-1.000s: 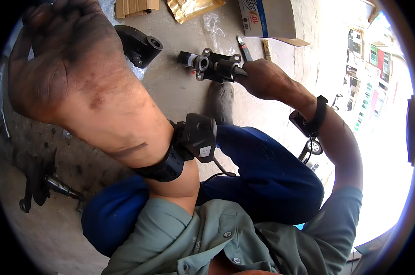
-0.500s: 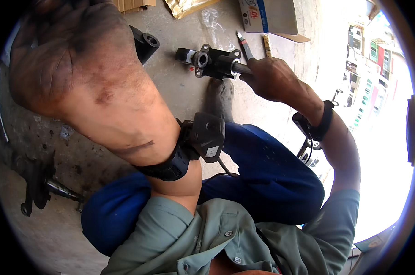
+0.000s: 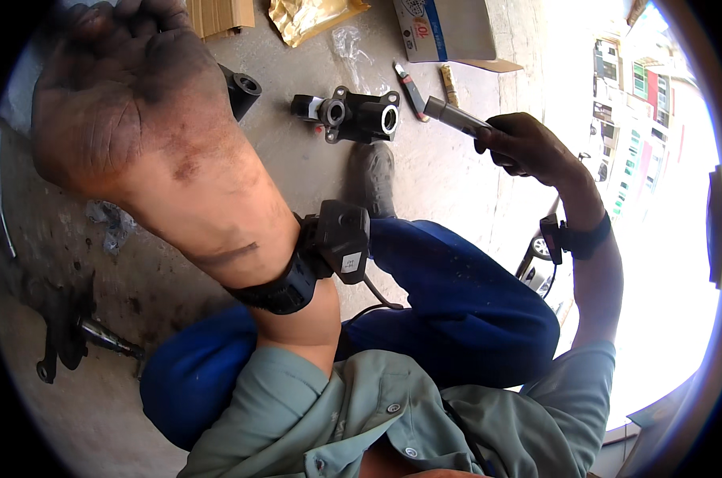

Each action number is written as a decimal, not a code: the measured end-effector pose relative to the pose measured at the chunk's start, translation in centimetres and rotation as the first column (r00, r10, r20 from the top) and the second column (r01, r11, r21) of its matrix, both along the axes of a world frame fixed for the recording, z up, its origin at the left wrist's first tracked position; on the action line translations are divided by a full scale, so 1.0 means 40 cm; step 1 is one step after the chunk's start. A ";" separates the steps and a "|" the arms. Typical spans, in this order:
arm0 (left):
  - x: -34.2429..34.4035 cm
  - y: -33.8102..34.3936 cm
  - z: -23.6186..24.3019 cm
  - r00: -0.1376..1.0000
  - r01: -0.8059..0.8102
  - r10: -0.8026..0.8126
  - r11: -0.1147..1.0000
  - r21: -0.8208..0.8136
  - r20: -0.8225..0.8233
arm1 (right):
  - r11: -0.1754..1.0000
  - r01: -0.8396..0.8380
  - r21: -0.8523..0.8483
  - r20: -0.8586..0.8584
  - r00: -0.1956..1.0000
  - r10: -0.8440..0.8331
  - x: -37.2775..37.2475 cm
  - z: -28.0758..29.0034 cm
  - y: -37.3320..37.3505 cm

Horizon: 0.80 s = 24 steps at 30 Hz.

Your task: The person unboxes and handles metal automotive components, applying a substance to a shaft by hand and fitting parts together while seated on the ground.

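My right hand (image 3: 527,146) is closed around one end of a smooth grey metal rod (image 3: 453,115), which points left, clear of the black metal housing (image 3: 364,117). That housing has several bolt lugs and an open round bore facing the rod. It stands on the concrete floor just beyond my boot (image 3: 376,177). My left hand (image 3: 130,103) is raised close to the camera, its blackened palm showing and its fingers loosely stretched at the top edge; nothing lies in the palm. Partly hidden behind it is a black hollow cylinder (image 3: 245,86).
A red-and-grey utility knife (image 3: 411,92) and a tan stick-like piece (image 3: 449,85) lie right of the housing. Beyond are an open carton (image 3: 449,32), a gold bag (image 3: 313,17) and clear plastic (image 3: 351,48). A dark greasy shaft assembly (image 3: 74,323) is at lower left.
My right hand has drawn the rod out of the housing's bore and moved it to the right. My left hand stays raised, with more of its fingers in view.
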<state>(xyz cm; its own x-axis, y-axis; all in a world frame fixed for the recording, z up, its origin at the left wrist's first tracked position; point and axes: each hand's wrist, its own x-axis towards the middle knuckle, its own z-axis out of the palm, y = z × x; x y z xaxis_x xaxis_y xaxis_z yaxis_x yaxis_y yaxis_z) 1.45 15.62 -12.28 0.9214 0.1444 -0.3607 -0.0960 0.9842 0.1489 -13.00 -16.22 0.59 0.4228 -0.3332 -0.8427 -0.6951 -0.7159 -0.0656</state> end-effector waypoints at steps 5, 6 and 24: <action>-0.009 -0.083 -0.006 0.995 0.031 -0.030 1.000 0.002 -0.097 | 0.845 0.203 0.495 0.203 0.918 -0.340 -0.081 -0.019 -0.033; -0.017 -0.107 -0.009 0.991 0.019 -0.020 1.000 -0.008 -0.133 | 0.794 0.223 0.565 0.202 0.896 -0.396 -0.090 -0.029 -0.031; -0.212 -0.314 -0.036 0.600 0.791 -0.750 0.608 -0.067 0.279 | 0.680 -0.122 0.723 0.598 0.602 -0.529 -0.115 -0.176 -0.042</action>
<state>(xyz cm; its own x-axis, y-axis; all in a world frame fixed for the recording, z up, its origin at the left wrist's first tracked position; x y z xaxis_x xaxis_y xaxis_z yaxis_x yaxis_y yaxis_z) -7.01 3.05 -13.71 0.7104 -0.6969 -0.0984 0.7029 0.7095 0.0499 -17.61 -17.89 -6.45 0.9601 -0.0217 -0.2787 -0.2795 -0.0854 -0.9563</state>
